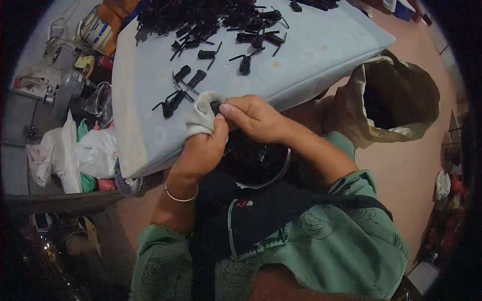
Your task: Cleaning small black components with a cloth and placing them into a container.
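Observation:
My left hand (203, 153), with a bangle at the wrist, is closed, and a pale cloth (200, 118) covers its fingers. A small black part (216, 107) shows between the cloth and the fingertips of my right hand (258, 119), which pinch at it; most of it is hidden. Both hands meet over the near edge of a light padded surface (321, 45). Just beyond them lie several black plastic pieces (173, 104) with thin bent arms. A large heap of similar black pieces (175, 20) covers the far end.
Below my hands is a dark rounded container (261, 160) with black contents. An open brown sack (351, 113) stands on the floor to the right. White plastic bags (98, 153) and assorted clutter crowd the left side.

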Available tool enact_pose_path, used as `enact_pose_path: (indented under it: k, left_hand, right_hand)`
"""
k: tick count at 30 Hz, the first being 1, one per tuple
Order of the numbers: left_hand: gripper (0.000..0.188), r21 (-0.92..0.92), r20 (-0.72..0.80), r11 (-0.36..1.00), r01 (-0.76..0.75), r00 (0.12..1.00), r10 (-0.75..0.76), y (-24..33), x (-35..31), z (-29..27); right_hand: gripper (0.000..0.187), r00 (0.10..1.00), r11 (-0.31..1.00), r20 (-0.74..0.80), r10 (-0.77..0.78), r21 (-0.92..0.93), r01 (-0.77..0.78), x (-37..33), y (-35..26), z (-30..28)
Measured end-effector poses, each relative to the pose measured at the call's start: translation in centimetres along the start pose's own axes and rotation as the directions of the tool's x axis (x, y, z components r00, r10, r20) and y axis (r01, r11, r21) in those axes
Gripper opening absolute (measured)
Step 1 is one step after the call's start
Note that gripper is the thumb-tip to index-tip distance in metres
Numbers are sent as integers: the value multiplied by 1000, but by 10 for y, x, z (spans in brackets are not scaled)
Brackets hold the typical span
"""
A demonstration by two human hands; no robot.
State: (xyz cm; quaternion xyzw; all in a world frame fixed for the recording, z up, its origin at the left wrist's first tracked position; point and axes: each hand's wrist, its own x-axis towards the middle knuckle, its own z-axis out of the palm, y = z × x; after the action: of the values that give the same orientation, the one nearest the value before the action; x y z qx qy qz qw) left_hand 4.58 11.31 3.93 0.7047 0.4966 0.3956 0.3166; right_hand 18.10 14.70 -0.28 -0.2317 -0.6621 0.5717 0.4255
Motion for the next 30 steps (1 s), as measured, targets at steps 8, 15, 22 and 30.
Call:
enact_pose_path:
  k: [8, 15, 22, 30]
  left_hand:
    - [29, 152, 69, 988, -19, 998, 8, -15, -7, -3]
    - [37, 509, 440, 838, -196, 896, -58, -12, -17, -11]
    - [28, 212, 275, 977, 20, 958, -79, -16, -15, -10]
    - [22, 76, 26, 994, -75, 997, 74, -2, 15, -3]
  right_hand:
    - [32, 994, 995, -76, -81, -61, 76, -1, 16, 7]
    - [27, 880, 493, -261, -396, -869, -36, 11, -1, -35]
    - [20, 959, 262, -217, -184, -951, -165, 23, 8, -42]
    - [14, 961, 458, -126, -246, -889, 1, 12, 2, -62]
